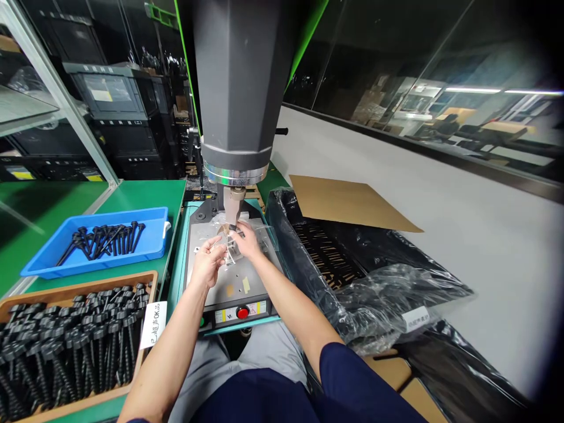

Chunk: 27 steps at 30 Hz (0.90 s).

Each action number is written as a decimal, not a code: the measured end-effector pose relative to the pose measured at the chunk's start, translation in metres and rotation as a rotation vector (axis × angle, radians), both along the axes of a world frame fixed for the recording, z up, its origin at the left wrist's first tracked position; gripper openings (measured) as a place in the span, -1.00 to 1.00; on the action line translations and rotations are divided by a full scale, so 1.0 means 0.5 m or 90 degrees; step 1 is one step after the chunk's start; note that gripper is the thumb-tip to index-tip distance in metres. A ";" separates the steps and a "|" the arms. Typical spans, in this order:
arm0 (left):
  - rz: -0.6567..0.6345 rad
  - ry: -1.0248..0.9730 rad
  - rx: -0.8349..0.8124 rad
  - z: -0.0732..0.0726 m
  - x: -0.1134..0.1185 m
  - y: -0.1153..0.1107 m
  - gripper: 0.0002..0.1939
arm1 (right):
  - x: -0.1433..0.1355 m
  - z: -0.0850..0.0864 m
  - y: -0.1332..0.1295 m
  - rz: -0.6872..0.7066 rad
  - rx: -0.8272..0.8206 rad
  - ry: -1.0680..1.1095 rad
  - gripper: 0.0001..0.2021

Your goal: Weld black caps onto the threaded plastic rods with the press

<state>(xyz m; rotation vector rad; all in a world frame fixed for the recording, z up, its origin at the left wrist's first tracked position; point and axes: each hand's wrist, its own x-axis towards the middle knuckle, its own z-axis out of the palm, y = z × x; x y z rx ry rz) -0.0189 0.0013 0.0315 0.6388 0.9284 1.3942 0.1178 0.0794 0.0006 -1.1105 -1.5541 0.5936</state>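
Observation:
My right hand (247, 239) is at the metal fixture below the machine's horn, its thumb and fingers closed on a small black part (232, 227). The horn's metal tip (233, 205) hangs just above that part. At the left side of the fixture is my left hand (208, 262), fingers curled and thumb drawn in near a thin pale edge of the fixture. Whatever lies between its fingertips is too small to make out. Under both hands is the machine's grey metal base plate (211, 291), with clear film around the fixture.
On the left, a blue tray (154, 249) holds black bolt-like parts, and a brown box (132, 385) is packed with more. A red button (242, 312) is on the machine's front. To the right are a film-lined box (304, 276) of parts and a cardboard sheet (348, 202).

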 end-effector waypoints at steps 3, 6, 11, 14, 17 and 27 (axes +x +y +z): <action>0.016 0.002 0.002 -0.001 -0.006 0.002 -0.41 | -0.003 0.008 0.006 0.009 -0.039 0.044 -0.71; 0.032 0.003 0.000 0.001 -0.010 0.002 -0.43 | -0.006 0.012 0.003 0.012 -0.047 0.079 -0.72; 0.050 -0.012 0.000 0.004 -0.012 0.002 -0.44 | -0.009 0.009 -0.023 -0.029 -0.066 0.103 -0.76; 0.054 -0.025 -0.002 0.005 -0.012 0.001 -0.45 | -0.007 -0.001 -0.048 -0.029 -0.088 0.123 -0.76; 0.063 -0.033 -0.001 0.003 -0.014 0.000 -0.46 | -0.003 -0.013 -0.074 -0.050 -0.094 0.117 -0.74; 0.082 0.008 -0.013 -0.028 -0.017 -0.021 -0.39 | 0.002 -0.039 -0.174 0.320 -0.534 0.172 -0.73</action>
